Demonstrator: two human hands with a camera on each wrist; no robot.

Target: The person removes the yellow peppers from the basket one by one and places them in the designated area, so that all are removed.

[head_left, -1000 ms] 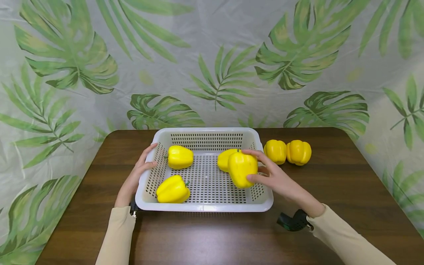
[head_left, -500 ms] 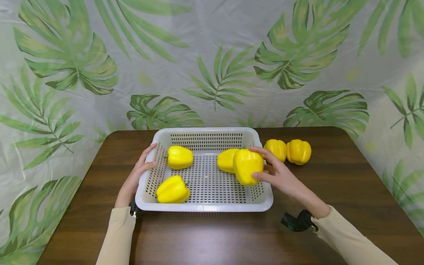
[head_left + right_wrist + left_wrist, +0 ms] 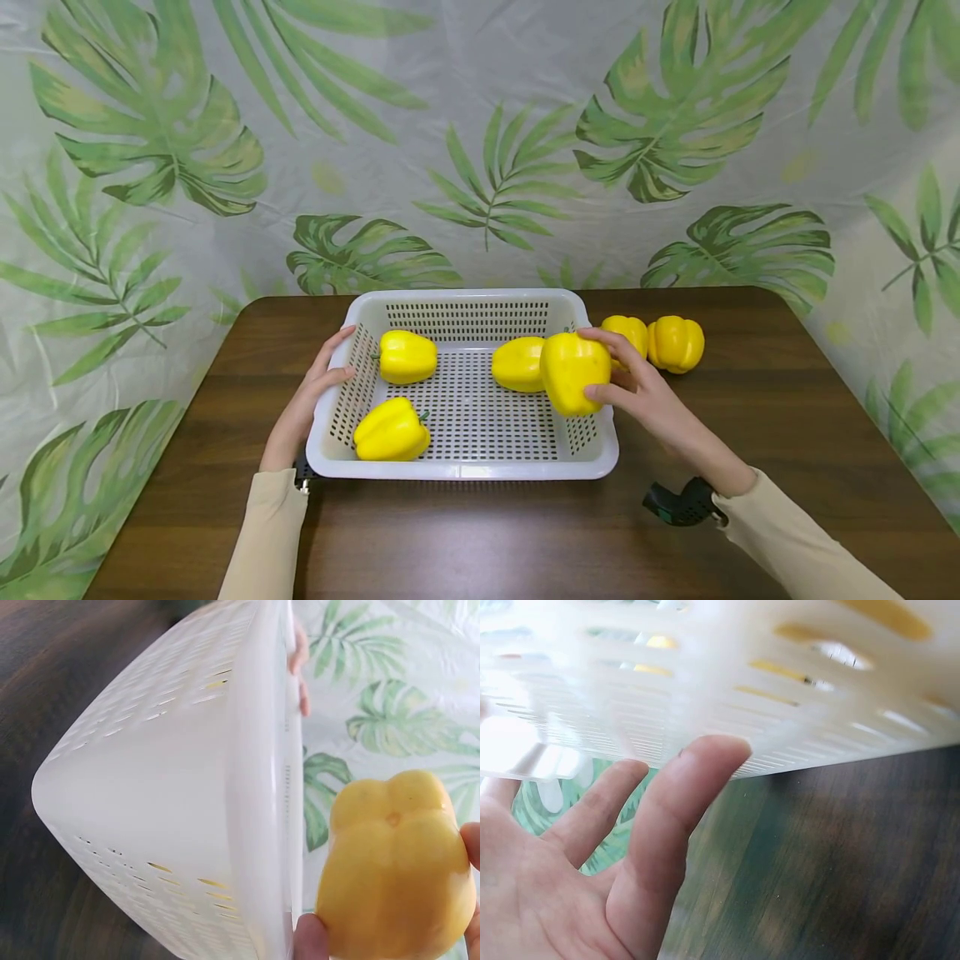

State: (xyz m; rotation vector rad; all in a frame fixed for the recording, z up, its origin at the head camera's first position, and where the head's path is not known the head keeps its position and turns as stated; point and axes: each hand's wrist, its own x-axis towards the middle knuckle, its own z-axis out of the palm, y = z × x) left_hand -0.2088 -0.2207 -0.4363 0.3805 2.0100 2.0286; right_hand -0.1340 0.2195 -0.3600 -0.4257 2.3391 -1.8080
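My right hand (image 3: 645, 396) grips a yellow bell pepper (image 3: 574, 375) over the right end of a white plastic basket (image 3: 461, 471). In the right wrist view that bell pepper (image 3: 394, 870) shows its lobed bottom, thumb and fingers at its sides, beside the basket's rim (image 3: 259, 780). My left hand (image 3: 311, 400) rests against the basket's left edge. Its fingers are extended in the left wrist view, where the thumb (image 3: 671, 802) lies along the slotted wall (image 3: 705, 682). Inside the basket lie a bell pepper (image 3: 407, 357) at back left, another (image 3: 392, 430) at front left and a third (image 3: 517, 364) at right, partly covered by the held one.
Two more yellow bell peppers stand on the dark wooden table (image 3: 465, 542) behind my right hand: one (image 3: 628, 335) partly hidden, the other (image 3: 676, 344) in full view. A leaf-printed cloth (image 3: 495, 167) hangs behind the table. Black cameras (image 3: 682, 502) sit at the wrists.
My right hand has drawn the held bell pepper rightward and slightly back, toward the basket's right rim, uncovering more of the bell pepper beneath. My left hand and the basket have stayed put.
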